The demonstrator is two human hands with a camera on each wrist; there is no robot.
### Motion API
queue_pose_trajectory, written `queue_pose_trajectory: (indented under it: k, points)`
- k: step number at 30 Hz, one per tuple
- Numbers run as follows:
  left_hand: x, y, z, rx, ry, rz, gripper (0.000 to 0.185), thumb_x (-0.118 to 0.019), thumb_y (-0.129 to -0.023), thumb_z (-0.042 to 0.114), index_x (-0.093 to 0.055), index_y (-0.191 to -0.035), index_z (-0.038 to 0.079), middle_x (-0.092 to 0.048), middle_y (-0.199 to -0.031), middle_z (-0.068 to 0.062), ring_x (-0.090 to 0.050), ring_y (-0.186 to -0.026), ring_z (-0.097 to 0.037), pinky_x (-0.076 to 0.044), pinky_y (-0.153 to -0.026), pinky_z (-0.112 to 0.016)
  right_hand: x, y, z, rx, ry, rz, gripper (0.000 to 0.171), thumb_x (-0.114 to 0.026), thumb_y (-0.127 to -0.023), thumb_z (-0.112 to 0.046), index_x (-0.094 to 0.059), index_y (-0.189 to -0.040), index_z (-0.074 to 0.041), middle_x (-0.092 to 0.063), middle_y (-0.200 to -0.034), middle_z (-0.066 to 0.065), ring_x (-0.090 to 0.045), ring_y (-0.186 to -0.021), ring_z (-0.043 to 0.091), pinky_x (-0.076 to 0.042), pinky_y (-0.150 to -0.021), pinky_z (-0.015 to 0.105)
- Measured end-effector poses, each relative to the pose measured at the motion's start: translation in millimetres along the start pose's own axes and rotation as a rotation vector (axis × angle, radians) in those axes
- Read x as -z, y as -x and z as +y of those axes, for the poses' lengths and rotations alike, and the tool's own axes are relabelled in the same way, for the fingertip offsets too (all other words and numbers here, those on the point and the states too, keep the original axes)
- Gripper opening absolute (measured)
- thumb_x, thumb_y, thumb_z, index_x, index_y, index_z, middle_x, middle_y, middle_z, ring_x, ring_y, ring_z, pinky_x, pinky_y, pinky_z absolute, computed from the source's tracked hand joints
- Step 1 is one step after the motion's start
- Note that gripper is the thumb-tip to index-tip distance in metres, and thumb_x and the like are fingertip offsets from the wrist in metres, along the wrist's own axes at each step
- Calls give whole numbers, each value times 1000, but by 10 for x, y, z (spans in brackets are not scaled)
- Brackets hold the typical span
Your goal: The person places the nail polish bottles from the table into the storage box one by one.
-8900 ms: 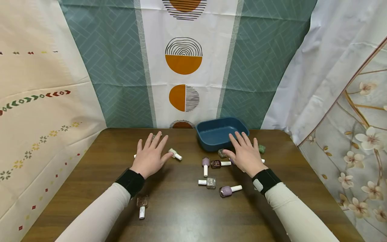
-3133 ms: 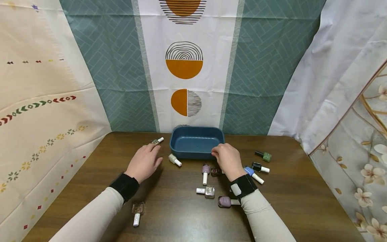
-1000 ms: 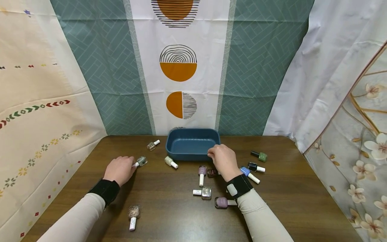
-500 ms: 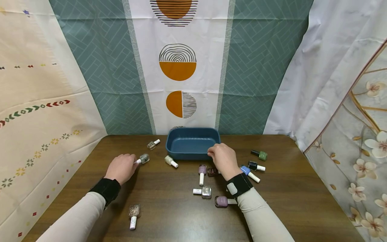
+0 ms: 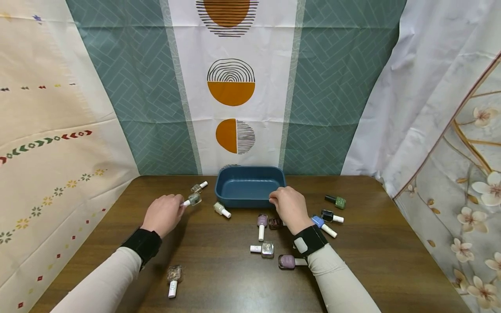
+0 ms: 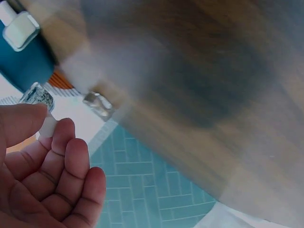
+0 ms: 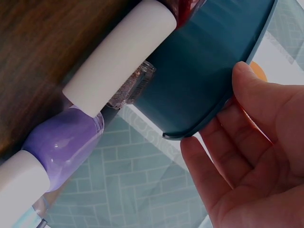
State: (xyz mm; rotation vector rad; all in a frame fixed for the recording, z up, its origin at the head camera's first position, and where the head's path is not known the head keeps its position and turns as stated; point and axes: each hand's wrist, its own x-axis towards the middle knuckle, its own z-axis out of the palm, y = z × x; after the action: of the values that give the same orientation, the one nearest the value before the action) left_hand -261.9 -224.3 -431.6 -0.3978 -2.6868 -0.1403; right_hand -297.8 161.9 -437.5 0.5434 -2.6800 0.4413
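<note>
My left hand (image 5: 163, 214) pinches the white cap of a clear, glittery nail polish bottle (image 5: 195, 199) between thumb and fingers. In the left wrist view the bottle's glass body (image 6: 37, 95) points away from the fingertips, and the other fingers are curled. At the back of the table is a blue bin (image 5: 246, 203), its inside bare. The right hand (image 5: 291, 208) holds the bin's near right corner. Up close in the right wrist view, the thumb lies at the bin's rim (image 7: 190, 133) with the fingers across from it.
Behind the held bottle lies another glittery bottle (image 5: 197, 188); a pale one (image 5: 219, 208) lies by the bin. Lilac (image 5: 262, 220), dark red (image 5: 275, 223), silver (image 5: 268, 249), blue (image 5: 317, 221), black (image 5: 326, 214) and green (image 5: 340, 202) bottles lie rightward. A brownish glitter bottle (image 5: 174, 274) lies front left.
Earlier the bin shifted left and the right hand took hold of its corner. The left hand picked up the glittery bottle and has since moved it right and away from me.
</note>
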Motion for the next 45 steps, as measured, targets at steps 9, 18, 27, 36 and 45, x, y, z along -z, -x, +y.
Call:
queue_pose_trajectory:
  k: [9,18,27,36,45]
  points:
    - [76,-131,167,-24,9,50,17,-86,-95,8,-70,-89,3,-65,-75,-8,-65,-70,-33,-54,-64,-51,-12,3,22,-1,5,2,6,-84,-100,-18,-88,-103,-15,-78,-96,2,-72,-94,26,-62,-81,45]
    - [108,-330,388,-75,-9,83,15,-85,-95,8,-71,-90,3,-67,-76,-9,-65,-71,-33,-55,-66,-48,9,-6,11,4,5,1,6,-84,-100,-18,-88,-103,-15,-78,-97,3,-72,-94,26,-62,-81,45]
    - [65,-525,586,-107,-15,62,16,-86,-97,9,-72,-90,4,-67,-76,-8,-62,-71,-30,-54,-66,-44,-3,-19,7,10,9,7,5,-84,-100,-18,-87,-102,-15,-77,-95,1,-72,-92,25,-62,-80,45]
    - [-22,-647,706,-116,-83,29,19,-85,-98,13,-72,-90,1,-67,-76,-10,-63,-72,-32,-55,-68,-45,-11,-12,11,1,9,2,5,-84,-100,-19,-88,-102,-16,-76,-94,0,-72,-92,25,-62,-80,45]
    - [-88,-746,774,-102,-143,-31,21,-87,-98,18,-75,-95,0,-70,-80,-11,-65,-75,-32,-56,-71,-45,-26,-20,26,-7,9,0,6,-84,-100,-19,-88,-103,-16,-77,-95,-1,-72,-93,24,-62,-80,45]
